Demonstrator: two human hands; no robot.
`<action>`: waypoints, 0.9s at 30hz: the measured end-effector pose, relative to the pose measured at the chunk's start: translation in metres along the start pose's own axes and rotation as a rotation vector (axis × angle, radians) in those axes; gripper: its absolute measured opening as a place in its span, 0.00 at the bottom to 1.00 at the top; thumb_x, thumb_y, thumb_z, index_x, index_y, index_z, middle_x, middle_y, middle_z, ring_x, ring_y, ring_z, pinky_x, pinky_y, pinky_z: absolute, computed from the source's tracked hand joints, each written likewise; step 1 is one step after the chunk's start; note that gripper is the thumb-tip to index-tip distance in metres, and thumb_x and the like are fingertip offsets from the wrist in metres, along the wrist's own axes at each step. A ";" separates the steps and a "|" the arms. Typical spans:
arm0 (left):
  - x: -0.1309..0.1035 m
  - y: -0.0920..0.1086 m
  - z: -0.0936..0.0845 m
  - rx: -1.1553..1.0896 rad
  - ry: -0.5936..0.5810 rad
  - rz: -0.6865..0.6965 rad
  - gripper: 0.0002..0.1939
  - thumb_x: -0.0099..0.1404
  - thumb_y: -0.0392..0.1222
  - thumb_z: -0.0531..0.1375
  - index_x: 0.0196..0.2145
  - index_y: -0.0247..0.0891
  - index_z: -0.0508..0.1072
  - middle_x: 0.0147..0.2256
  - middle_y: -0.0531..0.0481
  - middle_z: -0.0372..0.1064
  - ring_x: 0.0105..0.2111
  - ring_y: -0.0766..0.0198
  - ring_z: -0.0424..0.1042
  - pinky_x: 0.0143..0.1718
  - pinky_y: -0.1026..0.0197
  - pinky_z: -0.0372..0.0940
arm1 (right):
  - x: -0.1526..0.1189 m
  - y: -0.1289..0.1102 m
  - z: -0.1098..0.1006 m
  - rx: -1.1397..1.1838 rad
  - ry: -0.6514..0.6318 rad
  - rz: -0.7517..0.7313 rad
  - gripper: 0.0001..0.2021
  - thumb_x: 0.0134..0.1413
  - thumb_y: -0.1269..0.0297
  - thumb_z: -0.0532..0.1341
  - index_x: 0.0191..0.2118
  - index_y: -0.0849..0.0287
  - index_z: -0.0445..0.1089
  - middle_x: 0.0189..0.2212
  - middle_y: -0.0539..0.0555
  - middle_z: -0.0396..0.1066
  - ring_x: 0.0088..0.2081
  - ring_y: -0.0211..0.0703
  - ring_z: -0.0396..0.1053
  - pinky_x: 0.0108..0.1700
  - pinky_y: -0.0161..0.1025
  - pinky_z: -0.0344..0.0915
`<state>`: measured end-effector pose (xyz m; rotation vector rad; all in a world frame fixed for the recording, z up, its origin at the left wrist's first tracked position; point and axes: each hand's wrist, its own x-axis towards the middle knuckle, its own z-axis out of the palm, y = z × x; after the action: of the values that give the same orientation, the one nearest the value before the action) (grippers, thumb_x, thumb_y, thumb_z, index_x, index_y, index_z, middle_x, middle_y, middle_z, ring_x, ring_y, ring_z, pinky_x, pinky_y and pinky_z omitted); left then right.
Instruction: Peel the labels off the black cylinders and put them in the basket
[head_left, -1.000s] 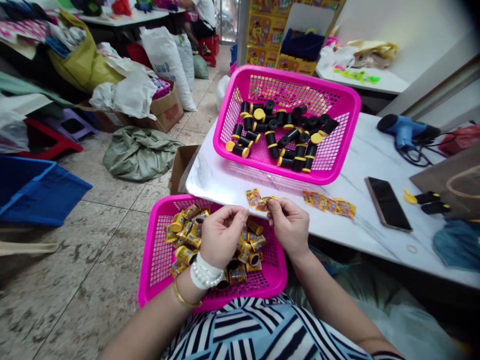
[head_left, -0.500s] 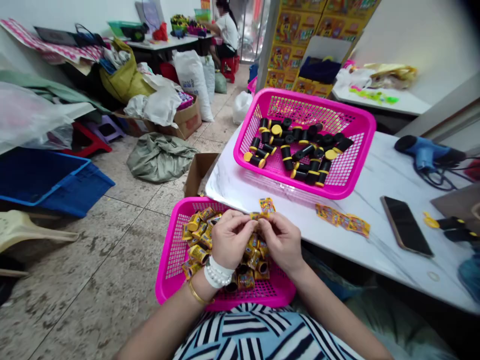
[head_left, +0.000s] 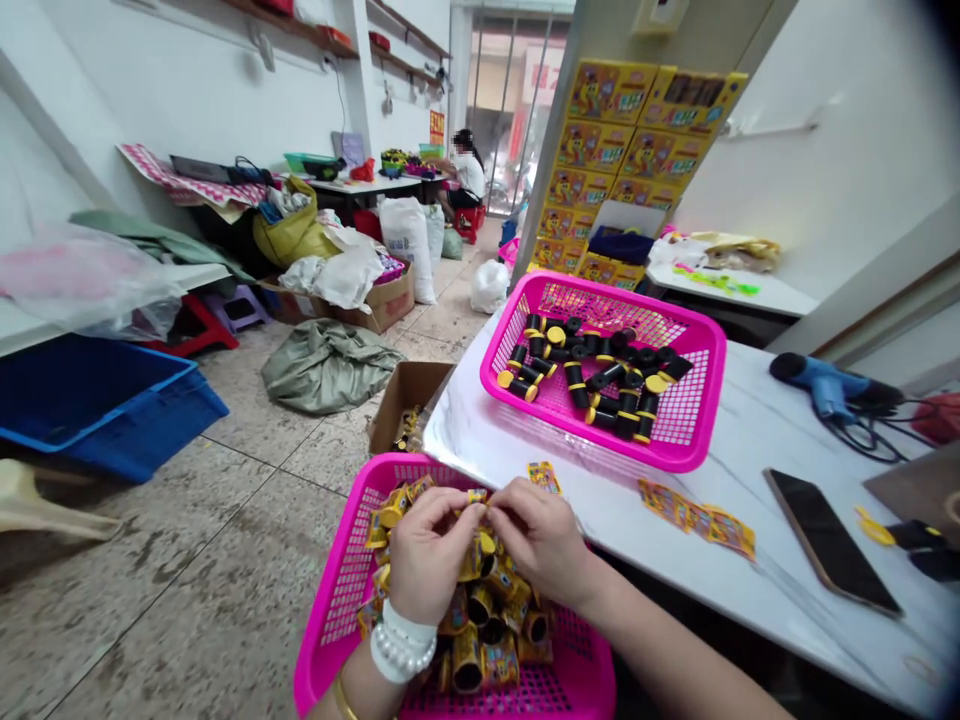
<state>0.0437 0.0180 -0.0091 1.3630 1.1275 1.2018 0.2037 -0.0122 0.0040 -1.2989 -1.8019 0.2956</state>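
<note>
My left hand and my right hand meet above the lower pink basket, their fingertips pinched on a small yellow printed wrapper between them. Several black tubes in yellow wrappers fill that basket. On the white table, the upper pink basket holds several black tubes with yellow caps. One loose yellow label lies near my right hand, and a strip of labels is farther right.
A phone and a blue heat gun lie on the table's right side. An open cardboard box stands beyond the lower basket. At the left is a blue bin. A person sits far back.
The camera view has tilted up, so the baskets and table appear lower. Both hands have shifted slightly left over the lower basket, still pinching the small wrapper.
</note>
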 end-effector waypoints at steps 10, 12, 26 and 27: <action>0.042 0.002 -0.012 -0.620 -0.103 -0.579 0.13 0.53 0.40 0.71 0.32 0.31 0.74 0.18 0.56 0.65 0.13 0.78 0.54 0.11 0.75 0.40 | 0.128 0.102 -0.060 -0.571 -0.203 0.444 0.15 0.55 0.52 0.65 0.40 0.60 0.74 0.33 0.60 0.77 0.36 0.53 0.74 0.35 0.40 0.62; 0.058 0.006 -0.008 -0.710 -0.114 -0.643 0.09 0.54 0.34 0.69 0.32 0.29 0.74 0.20 0.54 0.67 0.13 0.79 0.55 0.11 0.76 0.41 | 0.127 0.111 -0.054 -0.532 -0.201 0.436 0.11 0.56 0.55 0.63 0.38 0.58 0.74 0.32 0.56 0.77 0.35 0.49 0.74 0.34 0.39 0.61; 0.142 0.019 0.042 -0.791 -0.171 -0.760 0.06 0.67 0.28 0.58 0.31 0.31 0.68 0.21 0.56 0.63 0.12 0.80 0.52 0.09 0.76 0.42 | 0.110 0.101 -0.052 0.662 0.160 0.219 0.17 0.44 0.59 0.72 0.42 0.57 0.74 0.33 0.51 0.76 0.34 0.41 0.74 0.40 0.41 0.73; 0.143 0.020 0.044 -0.797 -0.188 -0.764 0.05 0.67 0.28 0.58 0.31 0.31 0.68 0.21 0.56 0.63 0.12 0.80 0.51 0.09 0.76 0.42 | 0.109 0.098 -0.052 0.684 0.121 0.223 0.18 0.44 0.59 0.73 0.42 0.57 0.75 0.34 0.51 0.77 0.34 0.42 0.74 0.41 0.42 0.73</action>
<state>0.1006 0.1535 0.0240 0.3563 0.7720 0.7790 0.2981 0.1085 0.0284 -0.9882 -1.2784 0.8531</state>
